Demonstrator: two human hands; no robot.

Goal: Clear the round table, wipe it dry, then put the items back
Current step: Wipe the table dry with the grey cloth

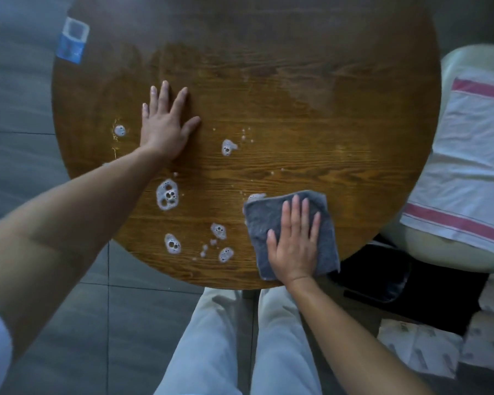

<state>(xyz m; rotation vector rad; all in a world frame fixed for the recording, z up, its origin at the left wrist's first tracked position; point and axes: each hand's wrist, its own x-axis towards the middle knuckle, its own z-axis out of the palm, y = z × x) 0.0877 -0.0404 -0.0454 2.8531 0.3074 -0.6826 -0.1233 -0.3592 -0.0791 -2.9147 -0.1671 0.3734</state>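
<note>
The right hand (294, 243) lies flat, fingers straight and slightly spread, pressing a folded grey cloth (290, 232) onto the near right part of the round table (268, 95). The left hand (166, 124) rests palm down on the wood further left, fingers splayed, holding nothing; the 2 hands are well apart. Between them and toward the near edge sit several patches of soapy foam (168, 194), the cloth's far corner touching one. A blue and white sticker (72, 41) marks the table's far left rim. Beside the table on the right, a white towel with red stripes (468, 166) lies over a pale seat. Pale trousers (234, 337) show below.
</note>
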